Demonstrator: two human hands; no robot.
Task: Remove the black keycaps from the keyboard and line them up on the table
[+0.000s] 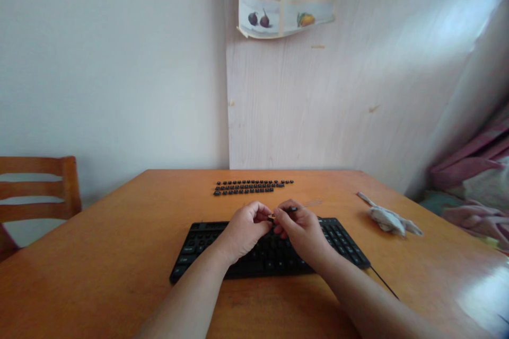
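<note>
Over the middle of a black keyboard (254,266), both hands meet at the fingertips. My left hand (244,229) is closed, pinching a small black piece (272,217) with a yellowish edge; it looks like a keycap. The fingers of my right hand (300,226) are closed too, touching the same piece. From between them pokes a slim dark handle (292,208), and thin wires (314,202) show just beyond, like a wire keycap puller. Part of the keyboard's middle is hidden under the hands. Loose black keycaps (248,187) lie in three rows behind the keyboard.
A greyish cloth (390,220) lies crumpled on the right of the wooden table (119,233). The keyboard's cable (384,282) runs off its right end. A wooden chair (37,188) stands at the left, and a wall is behind the table.
</note>
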